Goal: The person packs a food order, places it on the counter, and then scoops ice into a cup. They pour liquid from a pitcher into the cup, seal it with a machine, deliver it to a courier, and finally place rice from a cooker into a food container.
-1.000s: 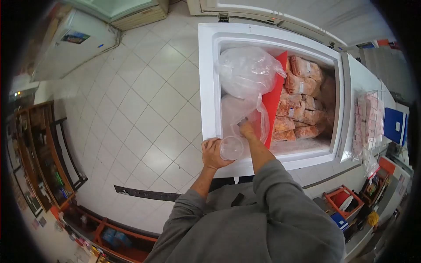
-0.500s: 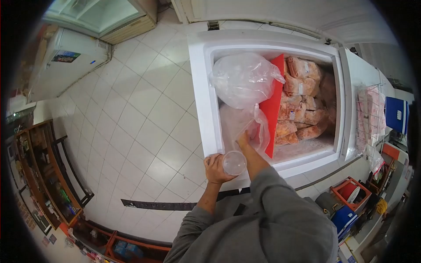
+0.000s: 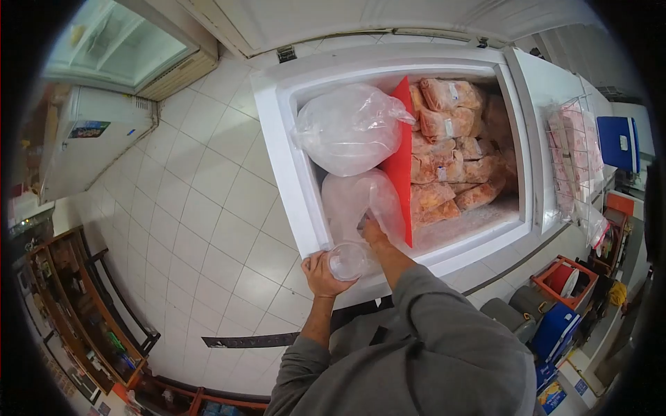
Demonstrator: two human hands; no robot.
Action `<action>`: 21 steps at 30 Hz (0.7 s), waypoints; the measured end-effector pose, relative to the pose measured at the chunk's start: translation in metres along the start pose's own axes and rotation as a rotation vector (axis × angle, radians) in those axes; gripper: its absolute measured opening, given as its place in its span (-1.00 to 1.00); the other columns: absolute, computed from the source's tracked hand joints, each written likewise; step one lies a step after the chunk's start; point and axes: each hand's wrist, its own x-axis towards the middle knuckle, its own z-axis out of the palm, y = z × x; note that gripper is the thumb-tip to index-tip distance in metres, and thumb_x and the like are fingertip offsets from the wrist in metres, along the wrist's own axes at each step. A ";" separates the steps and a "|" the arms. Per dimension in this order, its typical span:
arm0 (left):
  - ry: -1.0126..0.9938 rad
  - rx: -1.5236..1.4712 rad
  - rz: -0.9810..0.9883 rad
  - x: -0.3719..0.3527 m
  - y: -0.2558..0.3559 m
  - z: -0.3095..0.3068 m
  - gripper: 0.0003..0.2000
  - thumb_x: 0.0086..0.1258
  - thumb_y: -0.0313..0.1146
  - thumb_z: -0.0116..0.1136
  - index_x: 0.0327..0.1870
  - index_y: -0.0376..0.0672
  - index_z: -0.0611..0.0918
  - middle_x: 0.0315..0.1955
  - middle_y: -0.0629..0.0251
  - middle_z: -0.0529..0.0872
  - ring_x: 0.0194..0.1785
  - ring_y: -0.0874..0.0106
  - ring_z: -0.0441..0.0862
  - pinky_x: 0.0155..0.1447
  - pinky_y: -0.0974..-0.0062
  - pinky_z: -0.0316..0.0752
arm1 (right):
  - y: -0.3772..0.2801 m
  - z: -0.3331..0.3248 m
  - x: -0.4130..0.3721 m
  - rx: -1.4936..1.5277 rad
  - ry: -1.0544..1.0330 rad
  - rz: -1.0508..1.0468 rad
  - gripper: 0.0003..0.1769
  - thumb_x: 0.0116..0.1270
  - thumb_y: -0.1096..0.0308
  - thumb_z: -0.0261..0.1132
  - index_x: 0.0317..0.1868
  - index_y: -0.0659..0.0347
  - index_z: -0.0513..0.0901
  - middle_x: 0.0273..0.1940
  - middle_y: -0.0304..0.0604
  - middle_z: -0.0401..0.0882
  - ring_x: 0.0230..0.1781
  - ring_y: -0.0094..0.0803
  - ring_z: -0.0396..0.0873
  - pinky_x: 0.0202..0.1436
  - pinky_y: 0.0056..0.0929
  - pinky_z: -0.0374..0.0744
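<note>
My left hand (image 3: 322,276) is wrapped round a clear round container (image 3: 348,262) at the front left corner of the open chest freezer (image 3: 277,163). My right hand (image 3: 373,229) reaches into an open clear plastic bag (image 3: 354,197) inside the freezer; its fingers are closed round something dark and small that I cannot make out. Behind this bag sits a full, tied clear bag (image 3: 350,128). A red divider (image 3: 397,173) stands to their right, with packs of frozen orange-pink food (image 3: 444,163) beyond it.
Right of the freezer hangs a wire basket (image 3: 572,156) with plastic-wrapped goods, near a blue box (image 3: 619,142). An orange crate (image 3: 565,281) stands at the lower right. Shelves (image 3: 73,312) line the lower left, and a white appliance (image 3: 97,139) is at the upper left.
The view has shifted, so the freezer appears further left. My right hand is nearer the mouth of the open bag, with a dark thing now showing at its fingers. My left hand keeps hold of the container.
</note>
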 end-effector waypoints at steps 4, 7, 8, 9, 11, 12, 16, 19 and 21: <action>0.010 0.005 -0.023 0.001 -0.003 0.006 -0.24 -0.50 0.13 0.54 -0.13 -0.05 0.62 -0.21 0.29 0.61 -0.03 0.26 0.52 0.16 0.20 0.18 | -0.088 -0.062 -0.031 -0.104 -0.059 0.072 -0.51 0.23 0.41 0.25 0.21 0.19 0.51 0.20 0.03 0.51 0.14 0.02 0.51 0.23 -0.24 0.49; 0.011 0.013 -0.009 0.003 -0.002 0.005 -0.25 -0.47 0.13 0.54 -0.13 -0.04 0.62 -0.19 0.29 0.60 -0.02 0.26 0.51 0.17 0.21 0.17 | -0.061 -0.047 -0.024 0.065 -0.012 -0.053 -0.60 0.32 0.32 0.18 0.18 0.13 0.51 0.10 -0.07 0.57 0.09 -0.10 0.55 0.07 -0.14 0.53; 0.000 0.016 -0.002 0.005 -0.004 0.004 -0.25 -0.47 0.13 0.54 -0.13 -0.04 0.62 -0.19 0.29 0.60 -0.02 0.26 0.51 0.17 0.21 0.17 | -0.051 -0.039 -0.022 0.120 0.004 -0.093 -0.62 0.35 0.29 0.15 0.16 0.11 0.51 0.07 -0.10 0.60 0.08 -0.14 0.56 0.01 -0.11 0.54; 0.000 0.018 -0.002 0.006 -0.003 0.004 -0.26 -0.46 0.13 0.54 -0.13 -0.03 0.62 -0.19 0.29 0.60 -0.01 0.27 0.50 0.17 0.22 0.17 | -0.043 -0.034 -0.027 0.169 0.016 -0.129 -0.64 0.38 0.26 0.13 0.15 0.09 0.52 0.03 -0.13 0.62 0.06 -0.18 0.57 -0.04 -0.07 0.55; -0.007 0.016 -0.018 -0.004 0.003 0.005 -0.27 -0.46 0.12 0.54 -0.13 -0.03 0.62 -0.18 0.29 0.59 0.00 0.27 0.49 0.18 0.22 0.17 | -0.085 -0.071 -0.043 0.620 -0.091 0.254 -0.66 0.38 0.24 0.13 0.12 0.10 0.52 -0.04 -0.09 0.63 0.00 -0.20 0.60 -0.11 -0.08 0.56; 0.004 0.018 -0.019 -0.004 0.000 0.007 -0.27 -0.46 0.11 0.54 -0.12 -0.03 0.62 -0.18 0.30 0.59 0.00 0.27 0.49 0.18 0.22 0.17 | -0.116 -0.099 -0.051 1.074 -0.179 0.624 -0.67 0.38 0.22 0.13 0.09 0.12 0.53 -0.11 -0.06 0.65 -0.06 -0.23 0.62 -0.18 -0.09 0.57; -0.009 0.037 -0.031 0.001 -0.002 0.006 -0.27 -0.46 0.08 0.54 -0.11 -0.03 0.62 -0.17 0.31 0.59 0.00 0.28 0.49 0.19 0.21 0.16 | -0.174 -0.181 -0.090 0.421 -0.341 0.349 -0.60 0.36 0.23 0.11 0.17 0.16 0.49 -0.06 0.05 0.64 -0.04 -0.15 0.63 -0.11 -0.09 0.59; -0.003 0.025 -0.023 0.001 -0.003 0.006 -0.26 -0.46 0.09 0.54 -0.10 -0.02 0.61 -0.18 0.33 0.59 -0.01 0.28 0.50 0.19 0.20 0.16 | -0.172 -0.181 -0.088 -0.029 -0.418 0.158 -0.55 0.35 0.25 0.09 0.22 0.18 0.47 -0.03 0.12 0.63 -0.03 -0.10 0.64 -0.07 -0.09 0.60; 0.002 0.025 -0.021 0.002 -0.003 0.006 -0.26 -0.47 0.09 0.54 -0.11 -0.02 0.61 -0.18 0.33 0.59 -0.02 0.28 0.50 0.19 0.20 0.16 | -0.116 -0.099 -0.057 -0.064 -0.277 0.263 -0.52 0.31 0.29 0.08 0.23 0.22 0.47 0.03 0.13 0.61 0.05 -0.04 0.61 0.06 -0.07 0.57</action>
